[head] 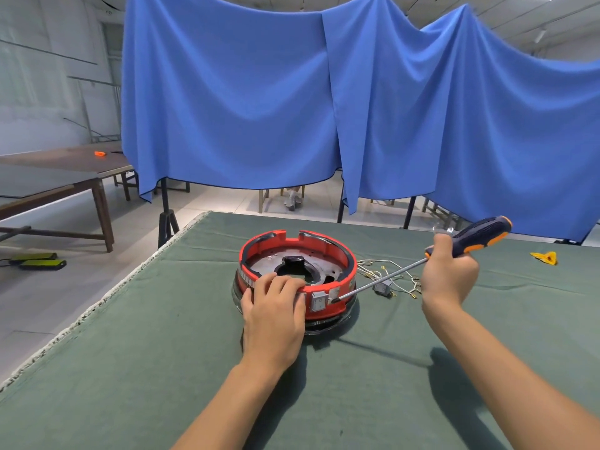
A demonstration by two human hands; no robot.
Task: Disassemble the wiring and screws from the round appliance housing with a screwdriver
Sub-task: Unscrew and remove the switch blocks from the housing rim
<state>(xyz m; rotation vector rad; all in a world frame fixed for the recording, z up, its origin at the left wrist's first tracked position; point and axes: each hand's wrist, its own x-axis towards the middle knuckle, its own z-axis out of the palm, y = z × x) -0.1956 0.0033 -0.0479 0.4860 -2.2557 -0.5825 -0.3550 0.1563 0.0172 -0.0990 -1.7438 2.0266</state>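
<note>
Head view: left hand (274, 315) covers the near rim of the red round housing (337, 254), fingers curled over the edge and gripping it, so that wall section is hidden. Housing sits open side up on the green cloth (130, 368). Right hand (449, 271) wraps the screwdriver (389, 276) where handle meets shaft; fingertips hidden behind the handle. Long axis runs from handle, up and right of the right fingers, down-left to the tip, touching the housing's outer wall just right of a grey rocker switch (318, 300), right of the left fingers. Tip seating unclear. Loose wiring (389, 271) lies past the shaft, partly crossed by it.
</note>
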